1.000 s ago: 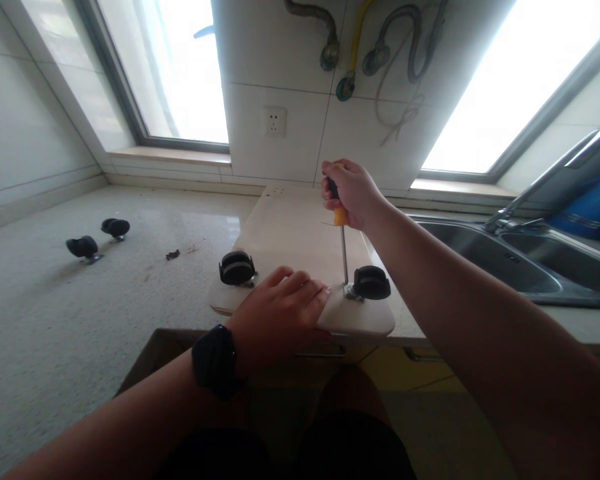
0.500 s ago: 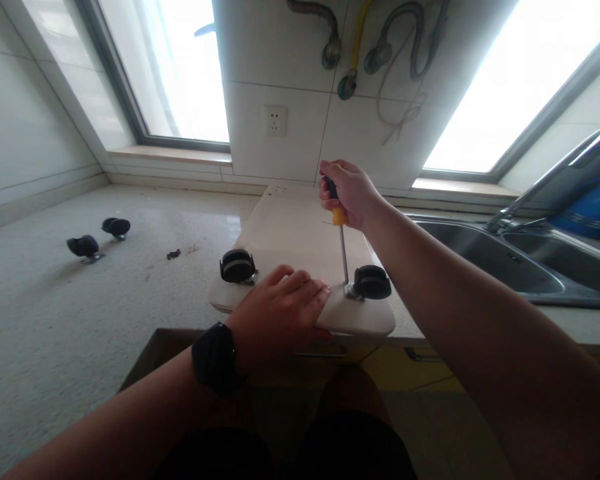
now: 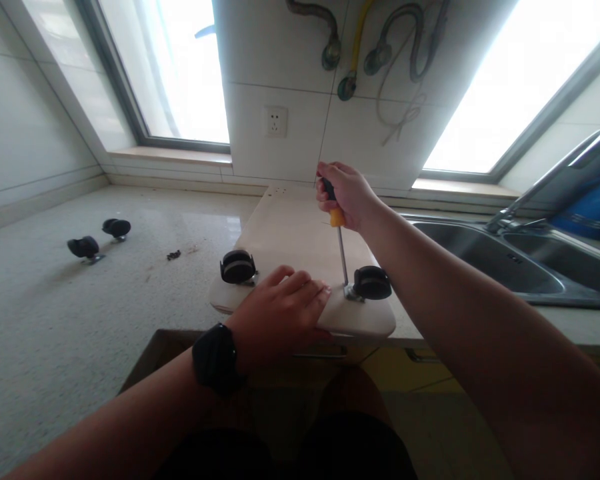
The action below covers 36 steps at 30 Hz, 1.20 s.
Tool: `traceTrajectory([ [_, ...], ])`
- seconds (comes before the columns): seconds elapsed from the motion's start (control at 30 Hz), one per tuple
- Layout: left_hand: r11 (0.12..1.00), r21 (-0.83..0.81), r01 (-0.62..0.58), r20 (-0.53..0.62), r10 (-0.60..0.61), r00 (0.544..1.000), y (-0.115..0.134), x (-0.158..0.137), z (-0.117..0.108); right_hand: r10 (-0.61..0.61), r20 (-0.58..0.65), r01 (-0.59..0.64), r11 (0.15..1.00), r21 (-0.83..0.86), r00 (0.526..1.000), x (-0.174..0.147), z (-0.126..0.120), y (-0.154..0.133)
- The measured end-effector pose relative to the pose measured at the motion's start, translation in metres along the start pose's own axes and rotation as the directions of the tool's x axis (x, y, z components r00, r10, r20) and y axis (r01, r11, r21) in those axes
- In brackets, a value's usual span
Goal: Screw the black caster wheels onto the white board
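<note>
A white board (image 3: 300, 227) with rounded front corners lies on the countertop. Two black casters stand on it near its front edge, a left caster (image 3: 237, 267) and a right caster (image 3: 373, 283). Between them my left hand (image 3: 285, 303) grips the front edge, fingers over the top and thumb low at the rim. My right hand (image 3: 347, 193) is wrapped round the black and yellow handle of a screwdriver (image 3: 342, 253). The tip meets the metal plate of the right caster; the screw itself is too small to make out.
Two more casters, one nearer (image 3: 83, 247) and one farther (image 3: 117, 228), lie on the speckled countertop (image 3: 130, 300) at left, with a small pile of dark screws (image 3: 173, 255). A double steel sink (image 3: 485, 260) is at right. Behind stands a tiled wall with a socket (image 3: 276, 122).
My right hand and the screwdriver handle have shifted very slightly left, tilting the shaft a little more. My left hand, the board and the casters look the same.
</note>
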State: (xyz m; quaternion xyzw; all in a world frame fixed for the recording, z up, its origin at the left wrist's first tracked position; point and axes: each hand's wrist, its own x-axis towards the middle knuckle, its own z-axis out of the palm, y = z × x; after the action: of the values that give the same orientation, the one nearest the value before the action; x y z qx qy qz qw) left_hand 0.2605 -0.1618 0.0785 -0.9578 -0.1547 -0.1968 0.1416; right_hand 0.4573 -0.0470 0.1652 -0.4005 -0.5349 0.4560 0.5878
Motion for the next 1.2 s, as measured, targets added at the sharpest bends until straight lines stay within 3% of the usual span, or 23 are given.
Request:
traceTrajectory([
  [0.57, 1.0, -0.02, 0.014, 0.002, -0.014, 1.0, 0.001, 0.001, -0.001, -0.009, -0.034, 0.008, 0.999, -0.035, 0.999, -0.003, 0.004, -0.003],
  [0.73, 0.999, -0.032, 0.027, 0.004, -0.027, 1.0, 0.003, 0.0, -0.001, -0.078, -0.026, 0.076, 0.995, -0.057, 0.997, -0.005, -0.001, -0.006],
  [0.93, 0.997, -0.052, 0.051, 0.027, -0.05, 0.998, 0.006, 0.0, 0.0, -0.172, -0.103, 0.165, 0.984, -0.072, 0.98, -0.016, -0.008, -0.023],
  [1.07, 0.999, -0.035, 0.037, 0.013, -0.036, 0.999, 0.007, -0.001, 0.003, -0.292, -0.265, 0.307, 0.952, 0.014, 0.919, -0.023, -0.029, -0.04],
  [1.2, 0.998, -0.042, 0.039, 0.0, -0.039, 0.999, 0.007, -0.001, 0.003, -0.307, -0.406, 0.415, 0.885, 0.209, 0.861, -0.033, -0.078, -0.041],
])
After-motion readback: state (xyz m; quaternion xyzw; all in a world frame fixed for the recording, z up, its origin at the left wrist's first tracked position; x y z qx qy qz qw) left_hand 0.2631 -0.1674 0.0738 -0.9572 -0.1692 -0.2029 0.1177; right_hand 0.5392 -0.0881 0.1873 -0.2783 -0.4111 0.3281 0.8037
